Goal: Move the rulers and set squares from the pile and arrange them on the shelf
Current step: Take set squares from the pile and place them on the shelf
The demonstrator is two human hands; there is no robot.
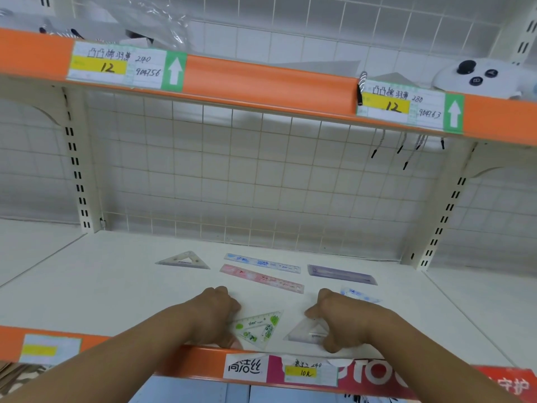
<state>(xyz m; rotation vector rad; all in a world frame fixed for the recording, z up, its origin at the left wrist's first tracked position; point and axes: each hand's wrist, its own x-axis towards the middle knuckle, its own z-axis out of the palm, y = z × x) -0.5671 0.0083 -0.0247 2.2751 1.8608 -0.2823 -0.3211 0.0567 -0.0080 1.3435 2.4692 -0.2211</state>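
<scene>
On the white shelf (87, 286), near its front edge, my left hand (213, 315) pinches a clear set square with green print (257, 328) by its left side. My right hand (341, 318) holds a plain clear set square (305, 331) by its right corner. Both squares lie flat on the shelf. Further back lie another clear set square (183, 260), a blue ruler (263, 263), a pink ruler (261, 278) and a purple ruler (341, 274). A pale blue ruler (360, 295) peeks out behind my right hand, partly hidden.
An orange-edged upper shelf (270, 82) with price labels overhangs the space, and a white controller (476, 78) lies on it at the right. A wire grid (247, 181) forms the back. Slotted uprights (75, 170) stand at both sides. The front lip (200, 362) carries labels.
</scene>
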